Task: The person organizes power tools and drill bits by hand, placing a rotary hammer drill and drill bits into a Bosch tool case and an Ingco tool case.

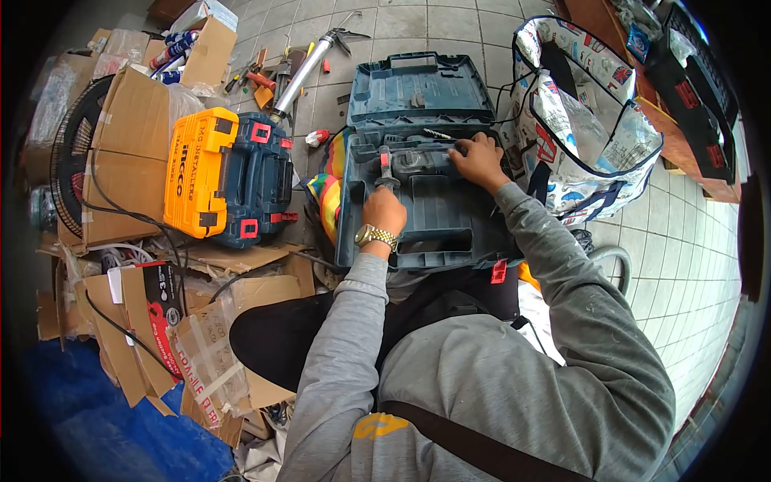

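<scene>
A dark blue-green plastic tool case (462,210) lies open in front of me, its lid (450,88) folded back onto the floor. My left hand (384,210), with a gold watch on the wrist, is closed around the lower end of a grey tool part with a red patch (385,167) at the case's left side. At the upper right of the tray, my right hand (479,161) has its fingers bent and closed at the near end of a drill bit (438,134). The palm hides the fingertips in part. Between the hands sits a round dark piece (414,162) in the tray.
Left stands a yellow and blue tool case (201,173), beside cardboard boxes (128,153) and a black fan guard (76,153). Beyond lie a caulking gun (309,72) and hand tools. A printed bag (578,120) stands right. A blue sheet (120,418) covers floor lower left.
</scene>
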Tool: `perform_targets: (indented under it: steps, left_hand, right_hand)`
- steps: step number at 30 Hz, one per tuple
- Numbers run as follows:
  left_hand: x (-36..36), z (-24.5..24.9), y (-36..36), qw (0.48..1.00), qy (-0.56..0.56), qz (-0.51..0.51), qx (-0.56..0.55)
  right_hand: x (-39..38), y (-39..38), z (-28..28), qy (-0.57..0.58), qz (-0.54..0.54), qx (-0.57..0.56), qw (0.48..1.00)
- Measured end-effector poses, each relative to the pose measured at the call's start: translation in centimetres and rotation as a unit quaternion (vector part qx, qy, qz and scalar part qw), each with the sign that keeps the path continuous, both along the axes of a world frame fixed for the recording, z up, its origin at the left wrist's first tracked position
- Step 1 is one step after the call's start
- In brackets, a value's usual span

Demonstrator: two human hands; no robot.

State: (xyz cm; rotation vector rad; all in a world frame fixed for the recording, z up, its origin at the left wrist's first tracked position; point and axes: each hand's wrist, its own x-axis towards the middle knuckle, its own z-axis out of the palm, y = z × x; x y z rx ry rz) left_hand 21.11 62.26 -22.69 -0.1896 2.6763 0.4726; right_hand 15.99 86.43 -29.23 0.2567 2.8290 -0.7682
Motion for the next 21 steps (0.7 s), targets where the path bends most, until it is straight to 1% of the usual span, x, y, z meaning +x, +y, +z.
perform_targets:
  steps: [1, 2, 3, 5, 6, 7, 9, 10, 11, 12, 13, 14, 15, 17, 18, 19, 20, 21]
  left_hand:
    - [0.1, 1.2, 0.3, 1.0, -0.001, 0.0, 0.003]
    - [0.2, 2.0, 0.3, 0.994, 0.088, -0.038, 0.044]
    - [0.4, 2.8, 0.1, 0.978, 0.176, -0.074, 0.085]
    - [0.8, 5.5, -1.5, 0.968, 0.217, -0.039, 0.121]
    - [1.2, 7.0, -3.2, 0.964, 0.239, -0.05, 0.108]
    - [1.8, 8.4, -5.3, 0.959, 0.26, -0.061, 0.094]
    - [3.7, 10.7, -9.2, 0.978, 0.181, -0.079, 0.063]
    - [4.8, 10.6, -11.5, 0.981, 0.135, -0.127, 0.06]
    - [6.0, 10.9, -12.1, 0.982, 0.131, -0.124, 0.061]
    - [7.1, 11.3, -12.3, 0.991, 0.021, -0.131, 0.025]
    - [8.0, 11.5, -12.5, 0.987, -0.088, -0.137, -0.009]
    - [9.2, 8.7, -13.7, 0.986, -0.043, -0.153, 0.053]
    - [9.7, 8.7, -13.4, 0.986, -0.042, -0.152, 0.054]
    - [10.2, 9.0, -12.8, 0.988, -0.053, -0.145, 0.0]
    - [10.4, 9.4, -12.7, 0.988, -0.05, -0.145, 0.0]
    - [10.9, 10.0, -12.6, 0.984, -0.083, -0.155, -0.033]
    - [11.3, 10.9, -12.3, 0.977, -0.116, -0.166, -0.066]
    - [11.4, 12.4, -12.2, 0.977, -0.113, -0.169, -0.065]
  right_hand:
    - [0.8, -0.4, 0.1, 0.012, 0.011, -0.008, 1.0]
    - [1.5, -0.5, 0.5, 0.044, 0.013, -0.001, 0.999]
    - [1.3, 0.7, -0.5, 0.041, 0.013, 0.002, 0.999]
    - [0.6, 3.1, -3.6, 0.072, 0.016, -0.141, 0.987]
    - [1.5, 3.1, 0.2, 0.053, -0.021, -0.222, 0.973]
    - [2.6, 3.2, 3.5, 0.065, -0.02, -0.248, 0.966]
    - [5.3, 4.4, 7.2, 0.085, 0.119, -0.198, 0.969]
    - [6.9, 4.6, 8.8, 0.082, 0.165, -0.223, 0.957]
    - [8.9, 4.7, 10.1, 0.076, 0.208, -0.247, 0.943]
    - [10.4, 4.6, 11.0, 0.073, 0.21, -0.246, 0.943]
    - [11.9, 4.7, 11.8, -0.001, 0.222, -0.211, 0.952]
    - [13.0, 4.7, 12.4, -0.071, 0.232, -0.176, 0.954]
    - [13.9, 4.7, 12.6, -0.071, 0.233, -0.174, 0.954]
    - [15.1, 5.1, 13.0, -0.16, 0.237, -0.133, 0.949]
    - [16.0, 5.3, 12.1, -0.049, 0.276, -0.106, 0.954]
    - [16.3, 5.5, 11.6, -0.047, 0.275, -0.104, 0.955]
    - [16.5, 5.6, 11.5, -0.018, 0.307, -0.094, 0.947]
    - [16.5, 5.7, 11.4, 0.012, 0.339, -0.082, 0.937]
